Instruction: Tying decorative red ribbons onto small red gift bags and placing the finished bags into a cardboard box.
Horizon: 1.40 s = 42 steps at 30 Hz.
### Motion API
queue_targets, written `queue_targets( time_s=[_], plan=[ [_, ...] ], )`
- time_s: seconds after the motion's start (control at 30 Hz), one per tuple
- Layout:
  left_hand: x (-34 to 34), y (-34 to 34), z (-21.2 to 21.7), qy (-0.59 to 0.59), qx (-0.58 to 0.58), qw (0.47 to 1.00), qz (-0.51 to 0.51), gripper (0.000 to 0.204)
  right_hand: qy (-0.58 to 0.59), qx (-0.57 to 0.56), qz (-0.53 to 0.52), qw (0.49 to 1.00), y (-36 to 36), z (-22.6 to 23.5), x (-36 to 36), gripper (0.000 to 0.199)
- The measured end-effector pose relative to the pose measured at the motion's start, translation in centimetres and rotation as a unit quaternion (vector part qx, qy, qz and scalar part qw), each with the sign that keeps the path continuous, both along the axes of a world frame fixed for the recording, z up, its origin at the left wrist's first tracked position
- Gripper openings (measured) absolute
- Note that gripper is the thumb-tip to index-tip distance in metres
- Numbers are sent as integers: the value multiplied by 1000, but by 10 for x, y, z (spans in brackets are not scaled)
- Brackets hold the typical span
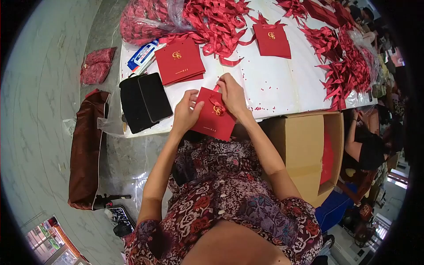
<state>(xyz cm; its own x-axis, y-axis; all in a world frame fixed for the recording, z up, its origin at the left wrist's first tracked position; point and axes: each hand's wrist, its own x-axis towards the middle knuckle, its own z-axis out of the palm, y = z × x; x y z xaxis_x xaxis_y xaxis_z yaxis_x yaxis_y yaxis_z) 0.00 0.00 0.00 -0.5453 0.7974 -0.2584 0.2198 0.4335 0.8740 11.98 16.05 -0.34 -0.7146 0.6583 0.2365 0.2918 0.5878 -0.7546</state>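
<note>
"What's left of the held bag [206,121]?"

"A black case [152,99], lying at the near left edge of the bench [263,73]. Between it and the bag, a bit further back, sits a stack of red bags [179,62]."

"And the left grip?"

"The left hand [187,110] is half curled, thumb at the bag's left edge. Whether it's pinching, I can't tell."

"Where's the held bag itself?"

"Tilted between the hands, its bottom reaching past the bench's near edge, over the lap."

"Right grip?"

"The right hand [232,95] is closed, fingertips pinching the ribbon [216,88] at the bag's top."

"Any room right of the bag?"

"A broad stretch of white bench top, sprinkled with red specks. A cardboard box [302,154] stands against the near edge there, and a heap of ribbons [349,66] lies along the far right side."
</note>
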Motion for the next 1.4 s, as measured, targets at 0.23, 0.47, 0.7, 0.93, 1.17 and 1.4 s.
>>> queue_targets(
  time_s=[0.23,0.47,0.7,0.93,1.17,1.4],
  plan=[
    [26,-13,0,-217,239,925,203,48,127,-139,-77,979,9,-9,0,12],
    [59,-21,14,-150,199,956,157,23,79,-166,-113,976,35,-23,-6,16],
    [48,-32,36,-153,155,968,128,23,46,-309,-95,945,59,-15,0,27],
    [34,-23,57,251,262,932,-20,50,-97,-86,-216,968,92,-5,0,50],
    [73,-9,10,370,140,900,-183,77,-105,9,-206,973,106,-14,-14,41],
    [83,-3,1,352,109,909,-193,82,-123,1,-240,963,99,-1,-16,35]
  ],
)
